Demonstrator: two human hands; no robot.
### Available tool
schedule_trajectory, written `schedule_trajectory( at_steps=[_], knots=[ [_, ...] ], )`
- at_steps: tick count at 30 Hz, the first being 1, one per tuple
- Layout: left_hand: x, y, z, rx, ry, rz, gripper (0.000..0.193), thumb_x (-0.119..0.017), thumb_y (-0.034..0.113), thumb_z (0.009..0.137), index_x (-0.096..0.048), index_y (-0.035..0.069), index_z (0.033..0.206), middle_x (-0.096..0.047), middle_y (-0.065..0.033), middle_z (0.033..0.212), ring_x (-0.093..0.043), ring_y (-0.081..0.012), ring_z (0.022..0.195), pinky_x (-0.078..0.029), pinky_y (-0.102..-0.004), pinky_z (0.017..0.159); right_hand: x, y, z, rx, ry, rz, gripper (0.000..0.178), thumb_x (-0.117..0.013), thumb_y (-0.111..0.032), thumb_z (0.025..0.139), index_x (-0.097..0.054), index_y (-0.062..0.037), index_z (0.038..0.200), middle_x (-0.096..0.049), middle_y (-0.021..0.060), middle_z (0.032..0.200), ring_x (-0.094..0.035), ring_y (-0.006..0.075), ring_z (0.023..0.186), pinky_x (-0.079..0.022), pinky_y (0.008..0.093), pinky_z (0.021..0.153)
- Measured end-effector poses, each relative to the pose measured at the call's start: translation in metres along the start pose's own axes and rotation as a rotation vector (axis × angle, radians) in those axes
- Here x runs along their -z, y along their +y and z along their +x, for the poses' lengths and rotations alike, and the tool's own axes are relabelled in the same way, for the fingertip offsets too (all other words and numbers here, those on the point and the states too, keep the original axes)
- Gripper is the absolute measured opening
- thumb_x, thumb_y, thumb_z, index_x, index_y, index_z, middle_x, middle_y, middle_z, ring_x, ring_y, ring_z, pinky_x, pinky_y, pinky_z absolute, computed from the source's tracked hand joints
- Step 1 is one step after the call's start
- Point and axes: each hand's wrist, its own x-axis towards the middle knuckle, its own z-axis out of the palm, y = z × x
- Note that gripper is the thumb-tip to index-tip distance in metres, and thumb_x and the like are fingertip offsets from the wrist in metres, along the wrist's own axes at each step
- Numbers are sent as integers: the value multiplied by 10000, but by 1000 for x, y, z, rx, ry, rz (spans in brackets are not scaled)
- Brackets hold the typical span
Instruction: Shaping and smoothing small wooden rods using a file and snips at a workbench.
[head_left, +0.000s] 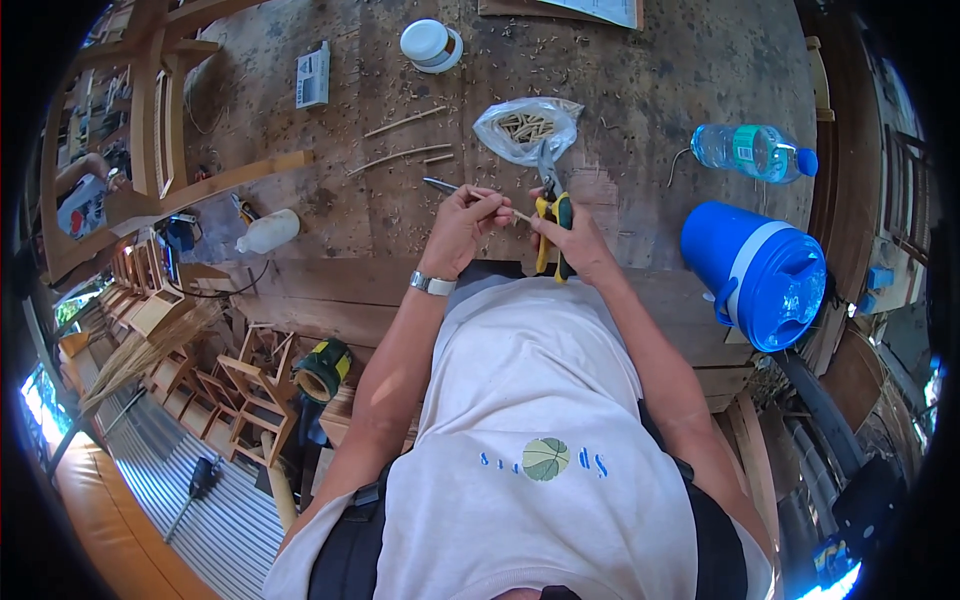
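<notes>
My left hand [468,222], wearing a metal watch, pinches a thin pale stick [518,214] that points toward my right hand. A dark, slender pointed piece [440,185] sticks out past the left fingers; whether I hold it or it lies on the table, I cannot tell. In my right hand [578,240] is a pair of snips [548,172] with yellow and dark green handles, blades pointing away from me. The stick's end reaches the right fingers. Just beyond the blades sits a clear plastic bag [490,132] of short cut stick pieces [527,127].
Longer thin sticks [398,158] and shavings lie on the wooden table [620,90]. A white tub [430,45], small box [312,76] and wooden frame [230,178] are to the left. A water bottle [745,150] and blue jug [755,275] stand right. Another person's hand [88,172] shows far left.
</notes>
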Motion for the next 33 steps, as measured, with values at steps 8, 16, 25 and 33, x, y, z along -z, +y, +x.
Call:
schedule_trajectory(
  at_steps=[8, 16, 25, 33],
  knots=[
    [-9, 36, -14, -317, -212, 935, 143, -764, 149, 913, -679, 35, 933, -724, -43, 1001, -672, -130, 760, -535, -325, 697, 11, -32, 0, -89, -167, -130, 410, -664, -120, 927, -583, -20, 1316, -616, 23, 821, -618, 117, 703, -519, 285, 673],
    [-19, 34, 19, -413, -51, 1129, 189, -631, 130, 992, -748, 86, 1134, -690, -52, 862, -622, -86, 785, -500, -269, 722, 20, -28, 21, 26, -2, -107, 422, -683, -228, 925, -614, -36, 1294, -627, 27, 871, -621, 111, 784, -497, 286, 744],
    [-25, 48, 69, -451, 60, 1102, 229, -641, 185, 987, -763, 68, 1142, -709, -39, 784, -633, -94, 681, -504, -283, 649, 8, -14, 7, -80, -25, -324, 459, -689, -289, 913, -604, -16, 1272, -616, 27, 848, -607, 119, 753, -498, 297, 721],
    [-28, 38, 92, -617, 130, 1250, 203, -708, 198, 911, -770, 59, 1046, -737, -175, 863, -722, -332, 811, -549, -412, 730, 9, -14, 31, -83, -56, -407, 486, -665, -335, 884, -614, -57, 1279, -609, 50, 817, -615, 141, 754, -505, 323, 731]
  ],
)
